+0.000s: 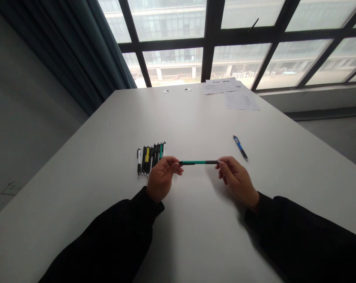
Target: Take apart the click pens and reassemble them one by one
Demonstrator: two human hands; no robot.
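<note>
Fingers (174, 160) of the left hand (161, 179) and right hand (236, 181) pinch a green-and-black pen (199, 162) by its ends above the counter (107, 236); a slackened pinch could drop it, scattering the nearby row of pens (151, 159).

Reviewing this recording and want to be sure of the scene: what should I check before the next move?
1. Both hands on one pen: ok. The left hand and right hand pinch opposite ends of the green-and-black pen.
2. Pen held level: ok. It lies roughly horizontal between the fingers.
3. Left hand apart from the row of pens: cannot tell. Its fingers overlap the row in this view.
4. Right hand apart from the blue pen: ok. A gap separates them.
5. Sheets of paper away from the hands: ok. They lie at the table's far end.
6. Pen tip state: cannot tell. It is too small to see.
</note>
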